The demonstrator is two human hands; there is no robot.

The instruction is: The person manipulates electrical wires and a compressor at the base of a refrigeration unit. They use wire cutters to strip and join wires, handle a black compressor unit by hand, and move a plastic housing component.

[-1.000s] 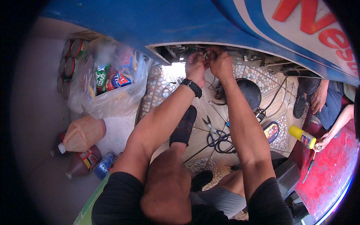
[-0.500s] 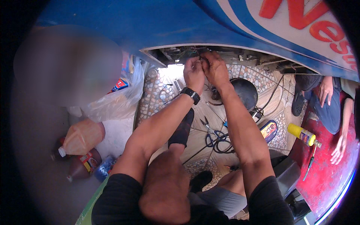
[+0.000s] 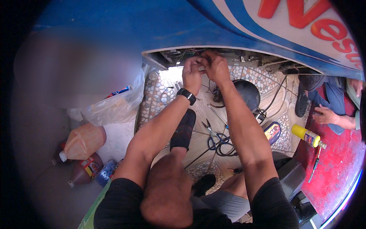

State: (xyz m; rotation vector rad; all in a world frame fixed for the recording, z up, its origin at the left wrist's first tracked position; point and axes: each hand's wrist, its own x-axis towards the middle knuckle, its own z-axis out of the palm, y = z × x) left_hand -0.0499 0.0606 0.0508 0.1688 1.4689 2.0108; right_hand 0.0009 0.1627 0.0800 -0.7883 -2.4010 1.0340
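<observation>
Under blue panel [image 3: 167,23], left fingers [image 3: 190,63], right fingers [image 3: 210,57] curled, grasp hidden

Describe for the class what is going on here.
A person's left hand and right hand meet at an opening in a blue cabinet; whether they hold anything is hidden. Scissors and a black dome lie on the floor. At right, another person's hand is near, but not on, a yellow canister lying on a red surface.

Red lettering [image 3: 296,16] on blue-and-white panel [image 3: 171,26]
</observation>
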